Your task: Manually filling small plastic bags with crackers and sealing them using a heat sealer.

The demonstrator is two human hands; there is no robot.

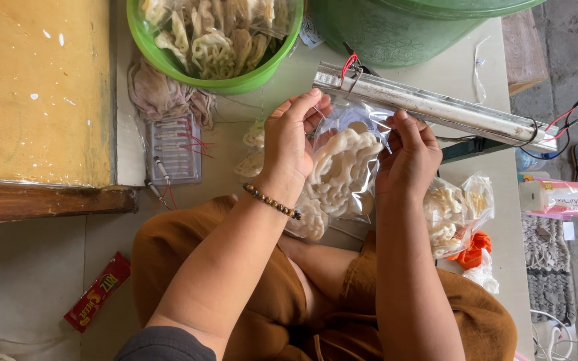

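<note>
Hands (289, 144) (406, 154) pinching bag (346, 174) beside sealer bar (429, 107)

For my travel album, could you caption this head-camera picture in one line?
Left hand and right hand hold a clear bag of crackers at a metal bar.

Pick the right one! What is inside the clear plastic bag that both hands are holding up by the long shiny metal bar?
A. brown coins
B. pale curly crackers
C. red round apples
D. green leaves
B: the clear plastic bag, pinched at its top by the left hand and the right hand just below the long shiny metal bar, shows pale curly crackers through its film.
</note>
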